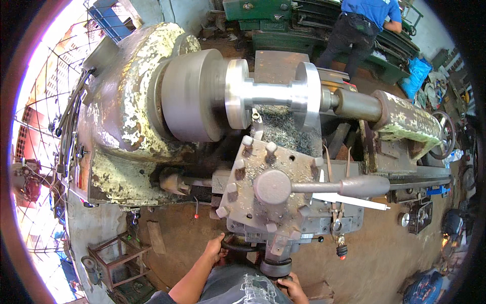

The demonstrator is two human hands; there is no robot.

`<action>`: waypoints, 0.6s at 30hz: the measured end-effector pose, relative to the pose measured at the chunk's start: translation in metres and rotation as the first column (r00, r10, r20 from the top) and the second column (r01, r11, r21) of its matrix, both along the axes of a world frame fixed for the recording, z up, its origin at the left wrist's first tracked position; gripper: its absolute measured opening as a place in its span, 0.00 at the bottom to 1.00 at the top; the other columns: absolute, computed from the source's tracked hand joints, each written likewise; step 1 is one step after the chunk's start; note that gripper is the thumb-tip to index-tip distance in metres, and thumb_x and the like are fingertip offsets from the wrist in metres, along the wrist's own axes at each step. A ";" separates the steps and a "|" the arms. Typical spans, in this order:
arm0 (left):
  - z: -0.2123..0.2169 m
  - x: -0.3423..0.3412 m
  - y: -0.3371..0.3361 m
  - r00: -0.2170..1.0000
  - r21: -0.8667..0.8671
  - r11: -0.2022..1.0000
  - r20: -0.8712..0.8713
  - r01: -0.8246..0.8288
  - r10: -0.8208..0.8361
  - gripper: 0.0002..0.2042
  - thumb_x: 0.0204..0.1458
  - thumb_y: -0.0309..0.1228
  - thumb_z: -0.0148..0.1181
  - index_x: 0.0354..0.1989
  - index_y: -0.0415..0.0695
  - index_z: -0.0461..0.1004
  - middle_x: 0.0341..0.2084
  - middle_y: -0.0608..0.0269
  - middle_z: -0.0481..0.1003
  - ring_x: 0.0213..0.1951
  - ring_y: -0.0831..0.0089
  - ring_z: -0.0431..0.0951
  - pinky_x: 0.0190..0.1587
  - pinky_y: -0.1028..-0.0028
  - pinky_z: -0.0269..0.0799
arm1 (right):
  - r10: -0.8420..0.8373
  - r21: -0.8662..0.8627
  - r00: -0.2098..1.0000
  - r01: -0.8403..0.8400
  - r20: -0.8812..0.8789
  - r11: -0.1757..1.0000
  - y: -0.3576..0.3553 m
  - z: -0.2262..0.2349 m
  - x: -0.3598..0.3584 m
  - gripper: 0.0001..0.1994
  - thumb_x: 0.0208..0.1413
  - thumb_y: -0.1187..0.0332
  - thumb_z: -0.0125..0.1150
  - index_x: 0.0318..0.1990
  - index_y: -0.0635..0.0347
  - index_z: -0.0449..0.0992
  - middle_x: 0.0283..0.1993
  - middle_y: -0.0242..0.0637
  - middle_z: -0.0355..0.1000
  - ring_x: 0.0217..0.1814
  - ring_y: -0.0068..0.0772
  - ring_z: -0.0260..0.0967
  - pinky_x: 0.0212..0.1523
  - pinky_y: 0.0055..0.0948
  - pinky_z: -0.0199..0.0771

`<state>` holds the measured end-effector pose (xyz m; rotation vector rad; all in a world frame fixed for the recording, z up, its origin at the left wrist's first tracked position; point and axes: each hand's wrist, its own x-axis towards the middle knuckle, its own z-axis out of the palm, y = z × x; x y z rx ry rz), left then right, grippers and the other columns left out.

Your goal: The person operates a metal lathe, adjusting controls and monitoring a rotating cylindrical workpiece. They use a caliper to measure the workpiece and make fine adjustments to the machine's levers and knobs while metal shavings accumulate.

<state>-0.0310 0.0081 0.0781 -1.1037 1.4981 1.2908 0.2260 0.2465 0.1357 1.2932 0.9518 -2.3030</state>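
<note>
My left hand (216, 248) is closed round the rim of a dark carriage handwheel (243, 247) at the front of a lathe. My right hand (292, 288) curls at the lower right edge of the round cross-slide handwheel (276, 268); its grip is partly hidden. Above them sits the tool post (263, 177) with its long clamping lever (339, 186). A cutting tool (256, 124) points up from it toward a shiny spool-shaped metal workpiece (271, 93). That workpiece lies between the blurred grey chuck (192, 96) and the tailstock centre (329, 100).
Metal chips (291, 129) cover the carriage under the workpiece. Calipers (336, 223) and a white strip (354, 201) lie right of the tool post. The tailstock (410, 119) stands to the right. At the back, a person (359, 30) works by a green machine (273, 40). A metal frame (121, 261) stands lower left.
</note>
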 end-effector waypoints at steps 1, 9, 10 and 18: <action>0.003 0.000 0.001 1.000 -0.010 1.000 -0.014 0.025 -0.025 0.13 0.59 0.41 0.57 0.37 0.43 0.74 0.21 0.62 0.72 0.17 0.71 0.71 0.17 0.70 0.70 | -0.060 -0.014 0.998 0.060 -0.031 0.998 0.000 -0.007 0.006 0.34 0.44 0.68 0.68 0.61 0.67 0.65 0.55 0.44 0.72 0.56 0.40 0.69 0.59 0.40 0.67; -0.004 0.010 -0.001 0.999 0.093 0.995 -0.025 0.035 -0.032 0.13 0.59 0.38 0.56 0.42 0.42 0.69 0.24 0.59 0.72 0.17 0.69 0.70 0.16 0.70 0.70 | -0.448 -0.453 0.893 0.386 -0.034 0.804 -0.016 -0.062 0.007 0.35 0.45 0.63 0.64 0.62 0.65 0.61 0.52 0.46 0.72 0.55 0.50 0.69 0.56 0.44 0.70; -0.005 0.010 -0.003 0.999 0.085 0.996 0.006 0.033 -0.034 0.12 0.59 0.38 0.56 0.41 0.42 0.69 0.24 0.58 0.72 0.17 0.69 0.70 0.16 0.70 0.70 | -0.486 -0.437 0.874 0.434 -0.006 0.788 -0.021 -0.067 0.005 0.33 0.46 0.58 0.62 0.60 0.65 0.63 0.50 0.46 0.72 0.52 0.51 0.70 0.52 0.44 0.71; -0.018 0.005 -0.013 0.992 0.200 0.979 0.112 0.032 -0.056 0.15 0.58 0.38 0.58 0.48 0.45 0.64 0.25 0.58 0.72 0.19 0.65 0.74 0.19 0.65 0.72 | -0.464 -0.775 0.845 0.099 -0.267 0.625 -0.050 -0.178 0.055 0.31 0.57 0.39 0.44 0.55 0.52 0.72 0.46 0.49 0.75 0.25 0.54 0.73 0.24 0.48 0.74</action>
